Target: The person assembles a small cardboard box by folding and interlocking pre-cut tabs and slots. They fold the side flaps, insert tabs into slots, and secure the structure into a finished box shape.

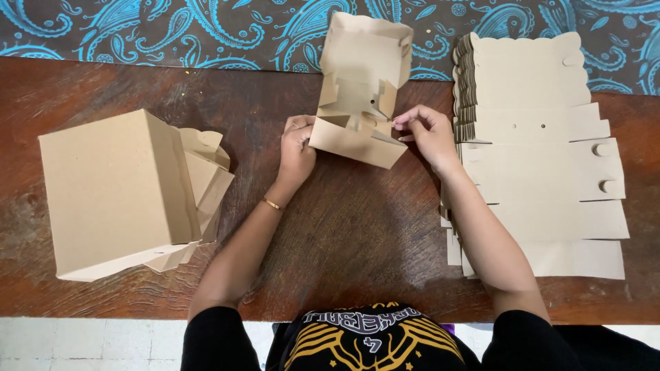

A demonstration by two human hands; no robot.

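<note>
A half-folded brown cardboard box point(359, 82) stands in the middle of the wooden table point(344, 233), its lid flap raised toward the far edge. My left hand point(297, 148) grips the box's lower left corner. My right hand point(427, 130) pinches the lower right side, fingertips at a folded flap. Both hands touch the same box, one on each side.
A stack of flat unfolded box blanks point(543, 158) lies to the right. Assembled boxes point(117, 192) sit nested together on the left. A blue-and-black paisley cloth point(172, 31) runs along the table's far edge. White floor tiles point(82, 343) show below.
</note>
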